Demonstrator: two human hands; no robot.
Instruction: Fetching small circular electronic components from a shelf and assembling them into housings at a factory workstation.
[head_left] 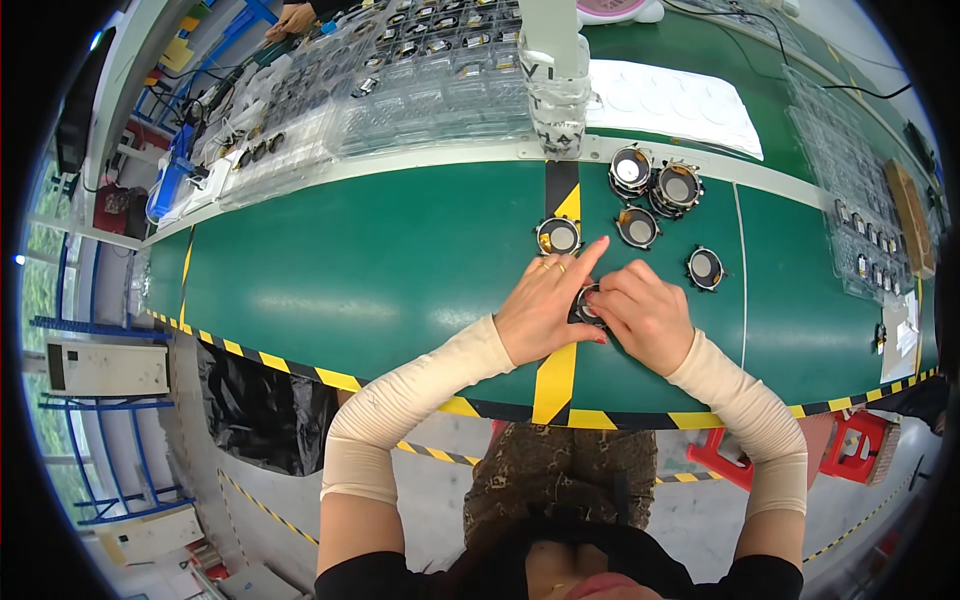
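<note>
Between my hands, low over the green mat, is a round watch-case-like part with a dark, metallic rim, mostly covered by fingers. My left hand curves around its left side, thumb below and index finger stretched out above. Fingers of my right hand are bent and pinched together on the part's right side. Just beyond my left hand's fingers lies a similar round part with a grey disc inside. Another part sits past my fingertips, and one more is to the right.
Stacked round parts stand near the white ledge, beside another stack. A wrapped post rises behind the mat. Clear plastic trays with parts fill the far left; another tray is at right. Striped tape edges the table.
</note>
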